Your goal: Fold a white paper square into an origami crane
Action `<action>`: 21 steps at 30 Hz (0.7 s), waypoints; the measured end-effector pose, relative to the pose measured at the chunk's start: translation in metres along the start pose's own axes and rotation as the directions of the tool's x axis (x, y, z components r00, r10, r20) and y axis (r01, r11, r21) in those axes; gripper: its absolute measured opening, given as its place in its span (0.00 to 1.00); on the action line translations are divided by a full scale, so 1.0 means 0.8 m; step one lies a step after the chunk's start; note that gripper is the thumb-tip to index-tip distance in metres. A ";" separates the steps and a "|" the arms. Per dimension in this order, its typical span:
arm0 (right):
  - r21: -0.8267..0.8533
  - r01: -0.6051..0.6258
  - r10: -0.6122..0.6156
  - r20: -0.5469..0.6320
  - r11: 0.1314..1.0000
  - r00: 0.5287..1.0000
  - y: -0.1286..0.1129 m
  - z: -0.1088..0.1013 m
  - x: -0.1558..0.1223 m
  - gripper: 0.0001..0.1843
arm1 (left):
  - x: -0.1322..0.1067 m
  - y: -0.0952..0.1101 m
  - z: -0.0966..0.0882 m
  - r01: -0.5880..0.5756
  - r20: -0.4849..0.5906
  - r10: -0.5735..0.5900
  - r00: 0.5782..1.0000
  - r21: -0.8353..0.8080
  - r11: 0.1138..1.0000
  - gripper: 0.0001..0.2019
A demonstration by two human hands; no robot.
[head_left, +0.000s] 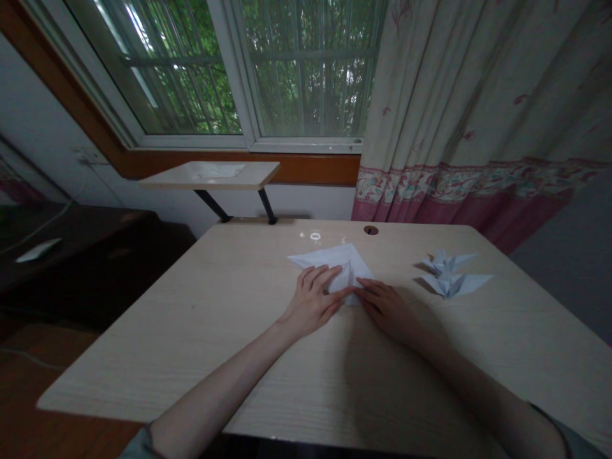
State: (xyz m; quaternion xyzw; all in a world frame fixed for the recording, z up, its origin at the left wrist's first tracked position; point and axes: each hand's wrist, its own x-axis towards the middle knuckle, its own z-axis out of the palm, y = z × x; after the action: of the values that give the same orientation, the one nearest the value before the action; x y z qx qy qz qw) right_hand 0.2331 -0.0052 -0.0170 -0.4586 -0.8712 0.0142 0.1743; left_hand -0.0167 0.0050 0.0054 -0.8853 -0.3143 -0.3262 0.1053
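Paper sheet (337, 260), white and part-folded, lies on the tabletop (215, 331) under the fingertips of left hand (313, 301) and right hand (388, 310), both pressed flat, nearly touching, with folded paper cranes (450, 275) just right of them.

Head camera looks forward and down across the table (191, 331) toward the window (306, 70)
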 end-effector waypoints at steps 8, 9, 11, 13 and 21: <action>-0.038 -0.002 0.002 -0.009 0.999 1.000 -0.008 -0.010 -0.002 0.20 | -0.002 -0.005 0.006 0.075 0.076 -0.072 0.994 -0.034 0.997 0.16; -0.044 -0.002 0.002 -0.011 0.999 1.000 -0.009 -0.012 -0.002 0.20 | -0.002 -0.005 0.006 0.079 0.077 -0.076 0.994 -0.040 0.996 0.15; -0.064 0.000 -0.001 -0.010 0.998 1.000 -0.011 -0.015 -0.002 0.19 | -0.002 -0.007 0.008 0.085 0.082 -0.081 0.993 -0.050 0.995 0.14; -0.084 0.003 -0.003 -0.008 0.996 1.000 -0.012 -0.017 -0.002 0.18 | -0.002 -0.009 0.009 0.094 0.083 -0.090 0.993 -0.056 0.994 0.13; -0.056 0.039 -0.040 -0.018 0.998 0.999 -0.010 -0.019 -0.004 0.16 | 0.000 -0.007 0.007 0.149 0.125 -0.147 0.981 -0.012 0.989 0.12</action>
State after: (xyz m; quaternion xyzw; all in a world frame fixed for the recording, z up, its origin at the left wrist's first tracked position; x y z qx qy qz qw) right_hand 0.2329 -0.0149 -0.0025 -0.4462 -0.8785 -0.0179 0.1700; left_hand -0.0168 0.0117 0.0010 -0.8792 -0.3816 -0.2808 0.0514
